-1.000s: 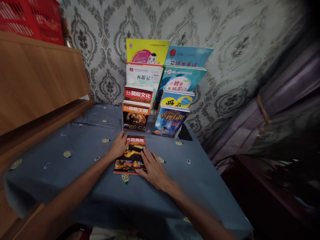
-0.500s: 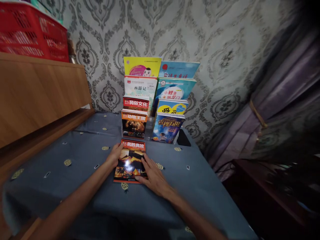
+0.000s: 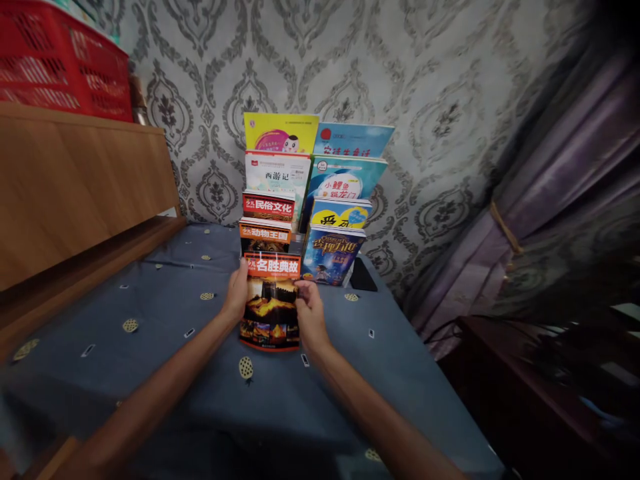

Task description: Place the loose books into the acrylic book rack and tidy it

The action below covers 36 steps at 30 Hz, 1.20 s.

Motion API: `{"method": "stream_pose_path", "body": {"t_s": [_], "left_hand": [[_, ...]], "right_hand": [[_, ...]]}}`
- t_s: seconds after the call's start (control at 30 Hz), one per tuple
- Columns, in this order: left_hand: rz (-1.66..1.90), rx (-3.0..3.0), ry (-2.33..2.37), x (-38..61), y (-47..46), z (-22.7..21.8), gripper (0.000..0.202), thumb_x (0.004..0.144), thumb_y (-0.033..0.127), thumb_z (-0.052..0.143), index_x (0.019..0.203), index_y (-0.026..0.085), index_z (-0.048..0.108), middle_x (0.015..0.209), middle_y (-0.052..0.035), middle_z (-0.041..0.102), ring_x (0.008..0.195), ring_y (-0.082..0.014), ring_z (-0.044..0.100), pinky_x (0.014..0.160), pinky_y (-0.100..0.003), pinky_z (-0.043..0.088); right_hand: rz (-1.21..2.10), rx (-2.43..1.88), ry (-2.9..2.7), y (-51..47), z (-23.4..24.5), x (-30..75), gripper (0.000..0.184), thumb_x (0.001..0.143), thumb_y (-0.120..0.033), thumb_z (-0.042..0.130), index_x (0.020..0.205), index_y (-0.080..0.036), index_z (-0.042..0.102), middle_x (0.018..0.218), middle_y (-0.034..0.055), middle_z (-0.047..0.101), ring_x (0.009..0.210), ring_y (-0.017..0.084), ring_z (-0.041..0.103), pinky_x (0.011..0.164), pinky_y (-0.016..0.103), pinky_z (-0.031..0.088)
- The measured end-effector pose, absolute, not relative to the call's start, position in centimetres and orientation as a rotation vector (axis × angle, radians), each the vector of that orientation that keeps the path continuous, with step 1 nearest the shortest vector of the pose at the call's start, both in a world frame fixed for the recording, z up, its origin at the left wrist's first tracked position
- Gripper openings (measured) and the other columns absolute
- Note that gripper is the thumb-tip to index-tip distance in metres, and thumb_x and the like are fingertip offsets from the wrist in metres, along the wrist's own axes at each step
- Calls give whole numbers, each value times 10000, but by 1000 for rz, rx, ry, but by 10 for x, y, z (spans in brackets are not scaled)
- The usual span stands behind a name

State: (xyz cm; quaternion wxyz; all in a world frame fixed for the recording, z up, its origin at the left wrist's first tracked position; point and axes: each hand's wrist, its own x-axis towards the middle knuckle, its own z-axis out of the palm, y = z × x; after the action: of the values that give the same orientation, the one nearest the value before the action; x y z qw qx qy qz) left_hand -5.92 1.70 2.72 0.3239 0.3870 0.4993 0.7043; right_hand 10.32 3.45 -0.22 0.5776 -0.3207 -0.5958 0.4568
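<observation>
Between my hands is a book [image 3: 273, 303] with an orange-red title band and a picture of a wall at sunset, tilted up with its cover towards me. My left hand [image 3: 236, 290] grips its left edge, the fingers partly hidden behind it. On the right edge, my right hand [image 3: 311, 313] pinches the book with thumb and bent fingers. Just behind stands an orange-topped book [image 3: 265, 235], its lower part covered by the held one. Beside that, to the right, a blue book [image 3: 333, 257] stands upright at the front of a tiered row.
More books rise in steps behind, among them a white book [image 3: 277, 175], a yellow book [image 3: 280, 130] and a teal book [image 3: 350, 175]. A black phone-like slab [image 3: 364, 275] lies right of them on the blue tablecloth [image 3: 175, 313]. A red basket [image 3: 95, 67] tops the wooden cabinet [image 3: 85, 193].
The book has come up from lying on the tablecloth to a tilted position, now overlapping the orange-topped book. My right hand has moved from lying on its cover to pinching its right edge.
</observation>
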Motion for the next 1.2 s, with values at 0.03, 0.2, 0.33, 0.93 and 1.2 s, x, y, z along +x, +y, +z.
{"method": "stream_pose_path", "body": {"t_s": [0.03, 0.2, 0.33, 0.93, 1.2], "left_hand": [[1899, 1079, 1298, -58, 15, 35, 656, 848, 776, 449, 815, 164, 684, 788, -70, 747, 748, -215, 691, 757, -325, 549], [2008, 1370, 1397, -62, -5, 44, 651, 823, 818, 438, 643, 208, 572, 653, -22, 653, 660, -183, 575, 647, -294, 504], [1893, 1443, 1505, -68, -26, 26, 653, 825, 821, 411, 653, 212, 571, 649, -22, 613, 661, -186, 548, 641, -293, 480], [1479, 1386, 1606, -73, -114, 24, 478, 928, 657, 443, 1004, 233, 650, 981, -78, 698, 942, -269, 646, 849, -382, 502], [1688, 1361, 1632, -82, -72, 41, 595, 900, 749, 393, 840, 199, 613, 794, -53, 628, 773, -219, 585, 737, -350, 511]], "right_hand": [[1047, -705, -1359, 36, 6, 99, 272, 705, -167, 439, 958, -229, 515, 912, 15, 610, 844, 177, 600, 765, 299, 495], [982, -569, -1321, 34, 17, 94, 112, 685, -158, 459, 762, -239, 444, 703, -45, 468, 643, 134, 454, 611, 231, 386], [893, -624, -1427, 14, 8, 109, 158, 833, -195, 486, 692, -240, 429, 630, -58, 411, 570, 128, 384, 546, 229, 348], [813, -630, -1933, -65, -7, 163, 241, 994, -212, 412, 1213, -276, 488, 1309, 121, 567, 1258, 255, 548, 1043, 443, 491], [728, -594, -1784, -31, 8, 122, 92, 940, -198, 473, 1012, -254, 473, 1020, 59, 563, 928, 197, 587, 803, 336, 508]]}}
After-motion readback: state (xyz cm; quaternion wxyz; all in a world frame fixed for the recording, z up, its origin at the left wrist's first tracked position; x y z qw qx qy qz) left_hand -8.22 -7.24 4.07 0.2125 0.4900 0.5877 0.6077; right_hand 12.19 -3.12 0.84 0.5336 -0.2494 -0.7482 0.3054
